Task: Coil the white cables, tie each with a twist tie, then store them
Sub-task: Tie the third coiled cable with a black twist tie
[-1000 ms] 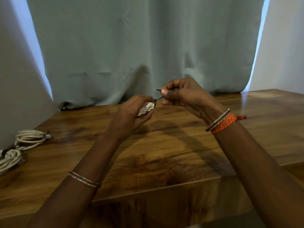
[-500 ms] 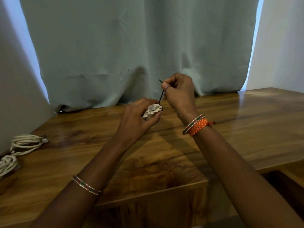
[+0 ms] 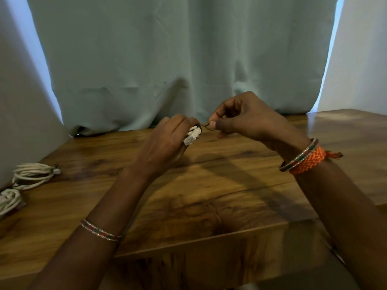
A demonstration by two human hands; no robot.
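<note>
My left hand (image 3: 165,143) grips a small white coiled cable (image 3: 192,135) above the wooden table (image 3: 209,185), with most of the coil hidden inside the fist. A thin dark twist tie (image 3: 206,125) runs from the top of the coil to the right. My right hand (image 3: 245,117) pinches the tie's free end between thumb and forefinger, just right of the coil. Both hands hover over the middle of the table, close together.
Two other white cable coils lie at the table's left edge, one (image 3: 33,174) farther back and one (image 3: 9,200) nearer. A grey-green curtain (image 3: 178,59) hangs behind the table. The table's front edge drops away below my forearms.
My right hand turned from holding the twist tie upright above the coil to pulling it sideways to the right. My left hand kept its grip on the coil.
</note>
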